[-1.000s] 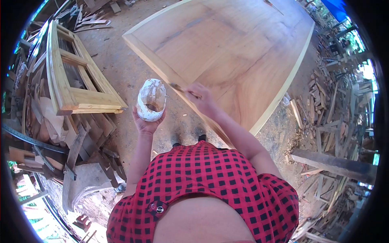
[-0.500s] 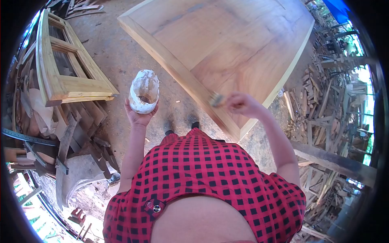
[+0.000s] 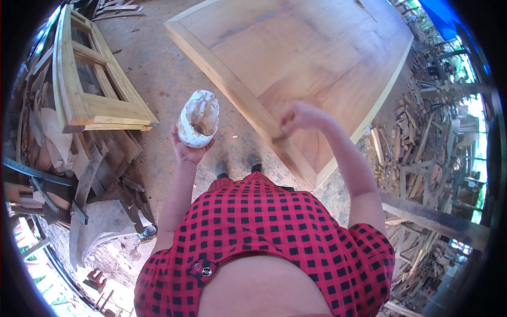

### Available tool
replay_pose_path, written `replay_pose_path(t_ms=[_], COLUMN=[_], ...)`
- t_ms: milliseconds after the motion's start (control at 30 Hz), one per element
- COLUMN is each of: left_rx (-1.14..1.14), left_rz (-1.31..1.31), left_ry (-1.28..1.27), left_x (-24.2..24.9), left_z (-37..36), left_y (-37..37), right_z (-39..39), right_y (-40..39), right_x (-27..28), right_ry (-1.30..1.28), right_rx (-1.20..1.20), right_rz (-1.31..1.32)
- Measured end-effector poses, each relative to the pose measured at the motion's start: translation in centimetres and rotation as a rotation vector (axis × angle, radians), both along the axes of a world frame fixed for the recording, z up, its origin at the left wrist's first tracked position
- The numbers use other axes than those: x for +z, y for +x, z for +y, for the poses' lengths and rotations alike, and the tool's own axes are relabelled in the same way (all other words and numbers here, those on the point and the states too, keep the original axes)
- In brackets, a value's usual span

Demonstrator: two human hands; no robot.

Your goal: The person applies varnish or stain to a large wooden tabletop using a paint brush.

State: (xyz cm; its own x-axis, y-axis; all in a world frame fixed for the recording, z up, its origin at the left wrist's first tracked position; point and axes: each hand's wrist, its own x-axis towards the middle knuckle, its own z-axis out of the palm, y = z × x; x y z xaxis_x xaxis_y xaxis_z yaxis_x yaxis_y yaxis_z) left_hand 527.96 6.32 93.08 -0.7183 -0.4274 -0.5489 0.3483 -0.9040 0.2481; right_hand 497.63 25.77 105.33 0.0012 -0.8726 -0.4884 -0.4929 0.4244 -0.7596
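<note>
A white cut-open plastic container (image 3: 186, 128), smeared on its wall and with something brownish at its bottom, sits tilted in my left hand (image 3: 186, 151), whose fingers wrap round its base. My right hand (image 3: 300, 117) is closed on a paint brush (image 3: 280, 138), mostly hidden below the fingers. The brush's tip overlaps the near border of a large wooden panel (image 3: 309, 68) with a pale frame round it. Dark grain streaks and slightly shinier patches show on the panel's surface.
Window-like wooden frames (image 3: 113, 110) lie on stacked boards (image 3: 97, 169) at the left. Scrap wood (image 3: 412, 134) is heaped along the right side, near a thick beam (image 3: 435, 216). My feet (image 3: 253, 160) stand on the dirt floor between panel and frames.
My right hand has moved left and up over the panel's near border, and the brush now points down below it. My left hand and the container have shifted slightly right in view.
</note>
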Motion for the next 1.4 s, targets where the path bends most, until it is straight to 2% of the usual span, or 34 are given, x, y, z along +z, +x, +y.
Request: replay_pose_path(t_ms=[133,167,233,267,333,400,467,533,567,633,733,800,933,1000,1033,1100,1133,1200,1267,1333,1400], left_rx=[0.049,0.063,0.120,0.132,0.143,0.148,0.146,0.141,0.144,0.127,0.130,0.150,0.229,0.265,0.276,0.317,0.335,0.365,0.386,0.417,0.415], left_rz=[0.005,0.002,-0.033,-0.032,-0.025,-0.032,-0.032,-0.032,-0.028,-0.039,-0.037,-0.008,-0.003,-0.009,-0.015,-0.003,0.009,0.002,-0.002,-0.035,-0.029], left_ry=[0.006,0.009,0.015,0.021,0.025,0.052,0.071,0.098,0.099,0.095,0.042,0.051,0.062,0.077,0.086,0.106,0.118,0.119,0.117,0.105,0.106], left_x=[0.5,0.6,1.1,1.0,0.8,0.3,-0.3,-0.9,-1.2,-1.1,-0.3,-0.2,0.6,-0.2,-0.6,-1.3,-1.6,-2.3,-2.4,-2.3,-2.5], left_z=[-1.5,-1.7,-1.7,-1.8,-1.9,-2.3,-2.7,-3.0,-3.2,-3.7,-3.8,-3.9,-3.8,-4.0,-4.0,-3.6,-3.5,-3.1,-2.7,-2.6,-2.5], left_y=[1.7,2.0,2.5,2.8,3.4,3.9,4.4,4.7,4.9,4.9,4.9,5.1,6.8,8.4,9.3,10.7,11.4,12.6,13.0,13.5,13.8], right_z=[-10.3,-12.1,-14.5,-14.8,-14.2,-12.2,-9.5,-6.4,-5.5,-4.9,-6.9,-10.6,-19.7,-23.7,-25.3,-27.4,-27.5,-27.2,-23.5,-18.6,-13.6], right_y=[1.0,1.7,2.9,3.4,5.1,6.2,8.0,9.2,9.6,10.4,10.9,10.6,9.2,9.3,9.6,10.4,10.7,11.1,12.7,13.6,14.8], right_x=[-0.3,-0.7,-1.4,-1.7,-1.5,-2.7,-1.8,-1.6,-1.6,-1.9,-4.2,-4.2,-3.8,-4.1,-4.2,-4.6,-6.2,-9.5,-8.8,-10.8,-9.7], right_ry=[-0.352,-0.349,-0.590,-0.585,-0.563,-0.646,-0.280,-0.110,-0.109,0.158,0.092,0.141,-0.199,-0.497,-0.497,-0.637,-0.638,-0.558,-0.292,-0.275,-0.115], right_rx=[-0.174,-0.161,-0.168,-0.157,0.065,0.263,0.488,0.520,0.523,0.633,0.593,0.505,0.300,0.245,0.267,0.315,0.333,0.549,0.730,0.775,0.845], right_rz=[-0.064,-0.069,0.029,0.027,0.291,0.412,0.695,0.553,0.557,0.484,0.552,0.595,0.674,0.659,0.651,0.849,0.842,1.071,1.111,1.133,0.942])
